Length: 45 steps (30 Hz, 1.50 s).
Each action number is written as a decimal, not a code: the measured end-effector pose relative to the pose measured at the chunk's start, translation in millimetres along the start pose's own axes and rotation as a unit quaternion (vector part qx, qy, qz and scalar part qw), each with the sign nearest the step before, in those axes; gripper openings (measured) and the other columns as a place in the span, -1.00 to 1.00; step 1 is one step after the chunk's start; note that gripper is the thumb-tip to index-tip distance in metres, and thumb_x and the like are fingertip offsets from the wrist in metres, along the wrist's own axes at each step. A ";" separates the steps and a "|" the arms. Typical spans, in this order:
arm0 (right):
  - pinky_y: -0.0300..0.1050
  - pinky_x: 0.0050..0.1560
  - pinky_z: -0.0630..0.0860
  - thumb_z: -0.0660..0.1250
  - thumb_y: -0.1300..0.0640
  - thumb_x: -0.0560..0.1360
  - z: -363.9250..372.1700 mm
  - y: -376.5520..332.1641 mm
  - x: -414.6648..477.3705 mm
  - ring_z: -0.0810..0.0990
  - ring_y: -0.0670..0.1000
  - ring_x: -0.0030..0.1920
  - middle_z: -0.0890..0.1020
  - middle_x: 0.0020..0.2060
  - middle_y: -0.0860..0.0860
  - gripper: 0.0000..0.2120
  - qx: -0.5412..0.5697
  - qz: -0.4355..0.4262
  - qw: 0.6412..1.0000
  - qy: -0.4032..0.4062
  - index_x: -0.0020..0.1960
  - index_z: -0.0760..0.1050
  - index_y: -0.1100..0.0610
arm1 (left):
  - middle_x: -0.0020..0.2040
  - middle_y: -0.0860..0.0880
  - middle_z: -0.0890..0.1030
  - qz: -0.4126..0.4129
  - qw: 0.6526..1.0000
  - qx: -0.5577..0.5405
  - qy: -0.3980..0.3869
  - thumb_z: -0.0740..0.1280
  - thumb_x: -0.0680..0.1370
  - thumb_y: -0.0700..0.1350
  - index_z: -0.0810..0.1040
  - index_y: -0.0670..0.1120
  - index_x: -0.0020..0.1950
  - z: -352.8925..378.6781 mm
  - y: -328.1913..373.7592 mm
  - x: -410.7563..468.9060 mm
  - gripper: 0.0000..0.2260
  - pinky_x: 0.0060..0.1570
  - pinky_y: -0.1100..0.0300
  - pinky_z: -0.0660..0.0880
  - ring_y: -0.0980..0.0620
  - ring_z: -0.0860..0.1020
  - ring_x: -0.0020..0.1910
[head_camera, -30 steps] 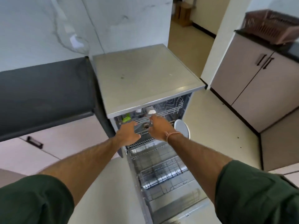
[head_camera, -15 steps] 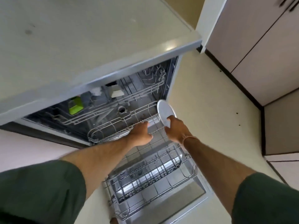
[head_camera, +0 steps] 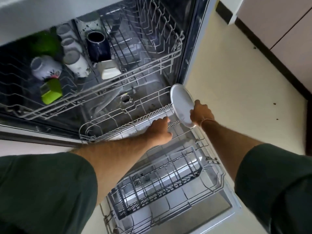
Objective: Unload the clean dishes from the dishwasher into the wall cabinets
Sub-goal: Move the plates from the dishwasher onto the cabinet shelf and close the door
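The dishwasher stands open with its lower rack pulled out over the door. A white plate stands on edge at the rack's far right side, and my right hand grips its right rim. My left hand rests on the rack's wires just left of the plate, fingers curled over them. The upper rack holds a dark blue mug, white cups, a flowered cup, a white square dish and green items.
Cream floor lies to the right of the dishwasher, bounded by beige base cabinets with a dark plinth. The dishwasher's grey top overhangs at the upper left. The open door juts toward me.
The camera has dropped much closer to the dishwasher. My right hand has moved from the upper rack to the white plate and taken hold of it; my left hand came down onto the lower rack.
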State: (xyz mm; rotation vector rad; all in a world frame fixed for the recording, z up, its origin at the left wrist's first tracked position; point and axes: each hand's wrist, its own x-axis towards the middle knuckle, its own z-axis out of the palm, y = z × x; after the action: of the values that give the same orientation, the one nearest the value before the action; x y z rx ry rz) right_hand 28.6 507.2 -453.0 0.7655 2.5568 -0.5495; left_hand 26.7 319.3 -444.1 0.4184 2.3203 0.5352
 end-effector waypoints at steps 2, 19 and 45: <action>0.11 0.11 0.47 0.16 0.20 0.56 0.0 -3.1 1.3 0.53 0.35 0.16 0.52 0.18 0.29 -0.71 -0.036 -0.018 0.999 0.029 0.27 0.35 0.23 | 0.43 -0.17 0.43 -0.005 1.000 0.000 0.004 0.34 0.50 -0.12 0.30 -0.13 0.49 -0.7 -3.4 -2.6 -0.44 0.37 0.00 0.39 -0.11 0.38 0.42; -0.04 -0.01 0.52 0.21 0.13 0.46 -136.3 -38.3 -162.2 0.61 0.20 0.06 0.65 0.05 0.11 -0.70 -0.134 -0.250 0.958 0.027 0.17 0.50 0.03 | 0.50 -0.08 0.33 0.015 0.988 -0.026 0.151 0.40 0.53 -0.14 0.19 -0.07 0.57 -119.8 58.1 -145.8 -0.34 0.46 0.11 0.23 -0.09 0.29 0.48; -0.14 -0.09 0.43 0.31 0.01 0.58 -286.0 -380.1 -716.1 0.61 0.09 -0.08 0.69 -0.06 0.07 -0.80 -0.089 -0.570 0.808 0.120 0.10 0.63 0.07 | 0.08 -0.03 0.68 -0.019 0.895 0.007 0.446 0.35 0.59 -0.19 0.65 -0.05 0.21 -352.8 -28.9 -803.0 -0.78 0.04 0.17 0.60 0.02 0.61 0.00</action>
State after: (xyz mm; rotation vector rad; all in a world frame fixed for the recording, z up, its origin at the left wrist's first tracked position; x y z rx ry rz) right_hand 274.9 47.3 230.3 -0.9492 3.0148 -0.5206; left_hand 334.3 -147.4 232.5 0.1265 3.2007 0.8091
